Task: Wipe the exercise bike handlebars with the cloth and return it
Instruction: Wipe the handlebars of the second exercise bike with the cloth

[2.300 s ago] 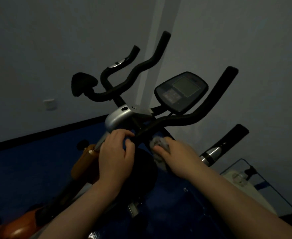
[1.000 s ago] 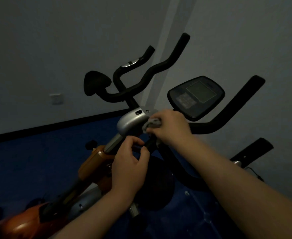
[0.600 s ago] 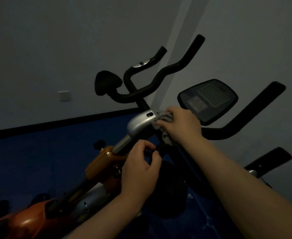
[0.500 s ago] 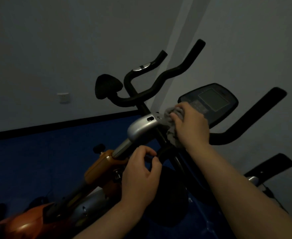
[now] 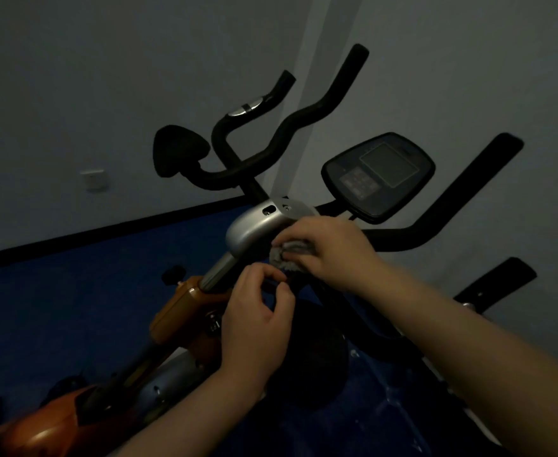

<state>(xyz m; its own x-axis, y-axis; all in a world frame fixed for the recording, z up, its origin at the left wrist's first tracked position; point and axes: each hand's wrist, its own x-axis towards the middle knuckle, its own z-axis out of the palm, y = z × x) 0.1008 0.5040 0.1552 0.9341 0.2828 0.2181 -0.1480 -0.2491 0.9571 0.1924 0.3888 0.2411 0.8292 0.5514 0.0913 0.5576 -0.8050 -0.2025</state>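
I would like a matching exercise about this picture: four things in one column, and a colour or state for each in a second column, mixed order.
Things:
1. cloth
2. console
3. stem cover
4. frame housing

Descriptions:
A. silver, with a dark hole
B. orange
C. grey, bunched under the right hand
D. black, with a dark screen

Pairs: 1-C, 2-D, 3-A, 4-B
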